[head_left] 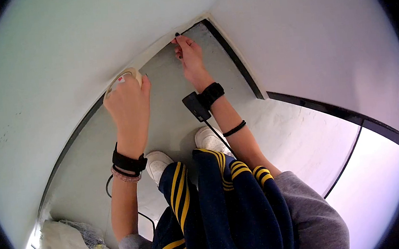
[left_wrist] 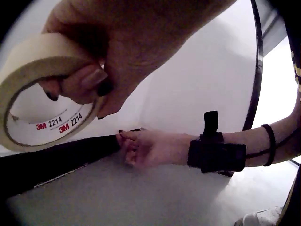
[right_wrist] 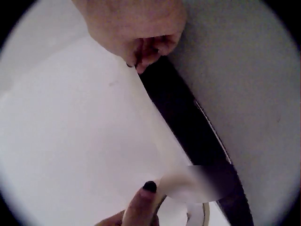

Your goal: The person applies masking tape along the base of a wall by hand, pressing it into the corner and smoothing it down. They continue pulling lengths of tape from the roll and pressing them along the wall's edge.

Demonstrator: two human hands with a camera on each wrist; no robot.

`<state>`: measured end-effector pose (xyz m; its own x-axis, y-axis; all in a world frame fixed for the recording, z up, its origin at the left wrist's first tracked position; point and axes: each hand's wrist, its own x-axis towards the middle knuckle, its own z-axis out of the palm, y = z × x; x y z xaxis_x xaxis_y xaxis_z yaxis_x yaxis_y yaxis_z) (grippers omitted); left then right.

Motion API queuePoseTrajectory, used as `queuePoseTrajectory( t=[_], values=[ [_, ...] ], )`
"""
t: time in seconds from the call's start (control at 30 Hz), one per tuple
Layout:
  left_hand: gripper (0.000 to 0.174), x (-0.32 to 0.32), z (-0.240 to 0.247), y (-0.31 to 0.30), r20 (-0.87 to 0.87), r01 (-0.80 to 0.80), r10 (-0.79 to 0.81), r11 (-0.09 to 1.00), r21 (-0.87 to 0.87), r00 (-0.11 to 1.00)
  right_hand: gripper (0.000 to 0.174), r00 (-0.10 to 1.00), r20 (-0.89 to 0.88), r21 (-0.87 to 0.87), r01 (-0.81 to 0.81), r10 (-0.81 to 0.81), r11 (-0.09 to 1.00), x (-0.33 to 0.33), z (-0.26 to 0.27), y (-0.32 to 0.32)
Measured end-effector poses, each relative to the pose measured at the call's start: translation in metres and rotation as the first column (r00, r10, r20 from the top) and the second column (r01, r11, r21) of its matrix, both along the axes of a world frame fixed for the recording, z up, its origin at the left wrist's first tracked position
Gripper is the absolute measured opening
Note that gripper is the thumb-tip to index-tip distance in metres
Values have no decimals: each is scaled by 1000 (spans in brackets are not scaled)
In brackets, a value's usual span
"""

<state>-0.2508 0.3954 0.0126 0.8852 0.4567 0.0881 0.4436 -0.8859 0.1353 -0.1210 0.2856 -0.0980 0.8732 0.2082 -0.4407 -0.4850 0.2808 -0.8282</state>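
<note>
My left hand (head_left: 128, 102) grips a roll of cream masking tape (left_wrist: 47, 49), fingers hooked through its core, where "3M 2214" is printed. A pale tape strip (head_left: 155, 48) runs from the roll along the wall's lower edge to my right hand (head_left: 190, 59). In the right wrist view the strip (right_wrist: 157, 127) follows the top edge of a black baseboard (right_wrist: 188, 113). My right thumb and finger pinch the strip at the baseboard's upper edge, near the wall corner; the other fingers are curled. The exact contact at the fingertips is partly hidden.
White walls (head_left: 295, 37) meet at a corner above the grey floor (head_left: 169, 98). Two white shoes (head_left: 158, 164) stand behind the hands. A plastic-wrapped bundle (head_left: 68, 247) lies at the lower left. Cables hang from the wrist devices.
</note>
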Motion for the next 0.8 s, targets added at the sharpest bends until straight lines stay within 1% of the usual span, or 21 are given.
queuePoseTrajectory(
  t=[0.07, 0.13, 0.23, 0.37, 0.4, 0.47, 0.6, 0.67, 0.73, 0.77, 0.8],
  values=[
    [32, 0, -4, 0, -6, -5, 6, 1000, 17, 1000, 16, 1000, 6, -39, -27, 27, 999, 0, 1, -1],
    [32, -1, -7, 1, -41, -22, 24, 998, 65, 999, 16, 999, 4, -46, -32, 33, 998, 1, 1, 0],
    [32, -1, -7, 2, -37, -30, 34, 995, 99, 999, 18, 999, 1, -42, -39, 39, 998, 1, 0, 0],
    [33, -2, -4, 2, -29, -34, 37, 994, 99, 999, 20, 999, 2, -47, -37, 37, 998, 2, 1, 0],
    [33, -2, -2, 3, -46, -40, 44, 996, 84, 998, 20, 999, 1, -48, -37, 37, 998, 3, 1, 0],
    [33, -3, 1, 4, -63, -47, 51, 997, 68, 997, 16, 987, -42, 108, 160, -156, 981, 3, 3, -1],
    [33, -10, 6, 9, -50, -42, 45, 997, 58, 998, 13, 992, -2, 97, 129, -130, 987, 19, 4, -15],
    [33, -19, 3, 8, -34, -33, 35, 998, 56, 999, 11, 996, 18, 103, 84, -86, 991, 20, -1, -21],
    [39, -17, 4, 7, -106, -87, 80, 994, -67, 991, 10, 997, 12, 74, 81, -82, 994, 22, -2, -21],
    [39, -18, 6, 6, -102, -87, 79, 994, -69, 992, 10, 997, 7, 44, 79, -80, 996, 23, -1, -20],
    [39, -18, 7, 6, -134, -96, 85, 992, -78, 987, 10, 997, 9, 45, 80, -80, 996, 23, -3, -20]
  ],
)
